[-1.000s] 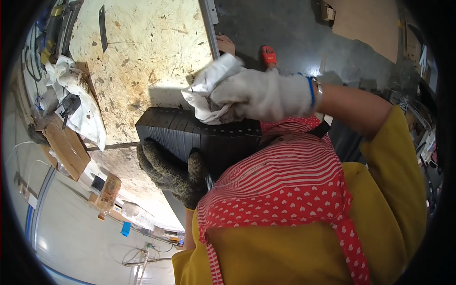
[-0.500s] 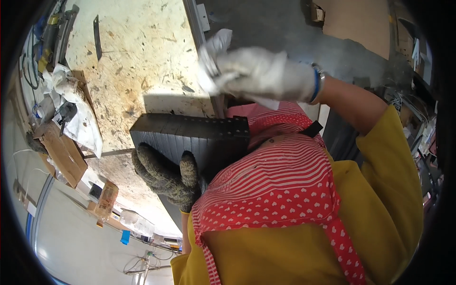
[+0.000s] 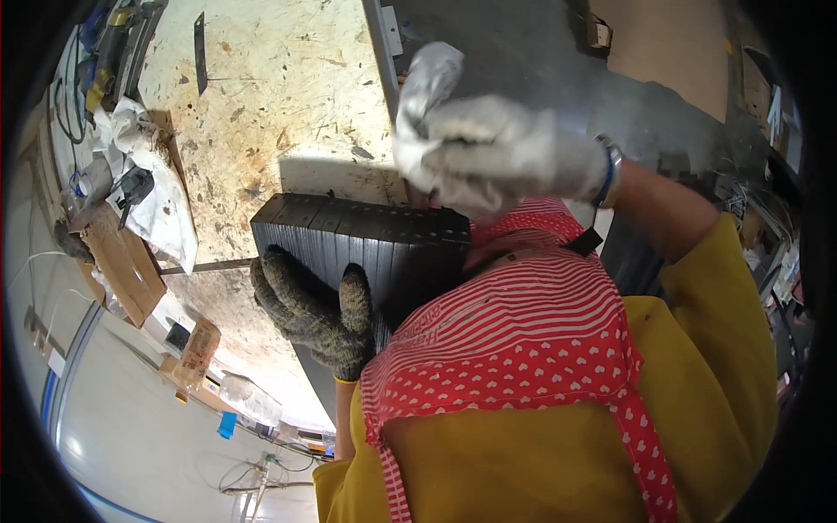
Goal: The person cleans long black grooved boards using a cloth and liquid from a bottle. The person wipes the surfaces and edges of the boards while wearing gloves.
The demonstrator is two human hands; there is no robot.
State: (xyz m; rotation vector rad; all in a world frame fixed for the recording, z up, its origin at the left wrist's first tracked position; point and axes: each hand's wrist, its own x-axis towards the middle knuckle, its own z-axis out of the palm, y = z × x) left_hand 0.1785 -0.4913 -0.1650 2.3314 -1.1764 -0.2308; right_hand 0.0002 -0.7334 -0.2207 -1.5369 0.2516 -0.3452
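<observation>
A block of black flat strips (image 3: 410,261), packed face to face with small holes along their ends, lies at the table's near edge against my apron. My left hand (image 3: 318,305), in a dark speckled knit glove, rests on its side with fingers stretched and thumb apart. Above the block's right end is my right hand (image 3: 506,148) in a white glove, blurred by motion. Its fingers are closed on what looks like a white cloth (image 3: 436,74), whose end sticks up beyond them.
The worn, stained table (image 3: 261,105) carries a single dark strip (image 3: 200,52). On the left are a crumpled white cloth (image 3: 166,205), a cardboard piece (image 3: 126,266) and tools (image 3: 109,57). Brown cardboard (image 3: 667,52) lies at the far right.
My right hand has moved slightly right with the white cloth. The block's holed end face shows more fully now. My left hand stays on its side; the whole view has shifted a little.
</observation>
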